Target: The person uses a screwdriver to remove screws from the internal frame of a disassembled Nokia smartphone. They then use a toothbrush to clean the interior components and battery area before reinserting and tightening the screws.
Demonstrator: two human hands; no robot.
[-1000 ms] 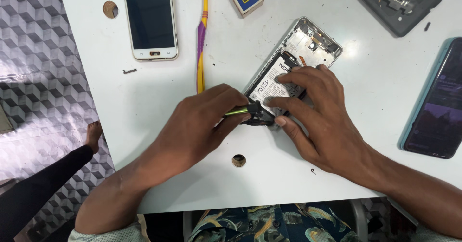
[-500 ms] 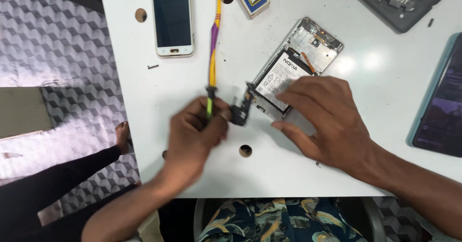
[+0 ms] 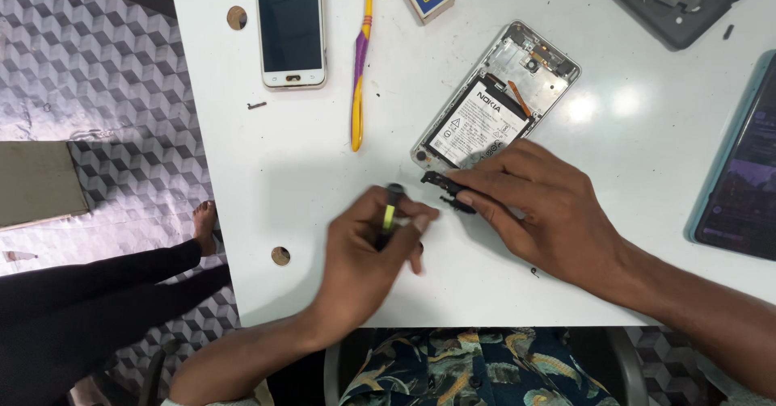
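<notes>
Left side first: the white phone [image 3: 291,26] lies face up at the top of the tabletop [image 3: 267,180], with the yellow-and-purple toothbrush [image 3: 359,67] just beside it. Neither has stirred since half a second ago.

Now the left hand [image 3: 364,252]: it is closed around a small screwdriver with a yellow-green handle [image 3: 390,212], and it has drawn down and away from the opened phone [image 3: 493,103]. A second ago its tip was right at the phone's lower end; now tool and phone are apart.

On to the right hand [image 3: 537,204]: fingers pinched together on a small black part [image 3: 446,188], touching the tabletop just below the phone's bottom edge. That part looks lifted free of the frame, so the prying seems finished.

Far right, a dark phone [image 3: 740,180] lies unmoved.
</notes>
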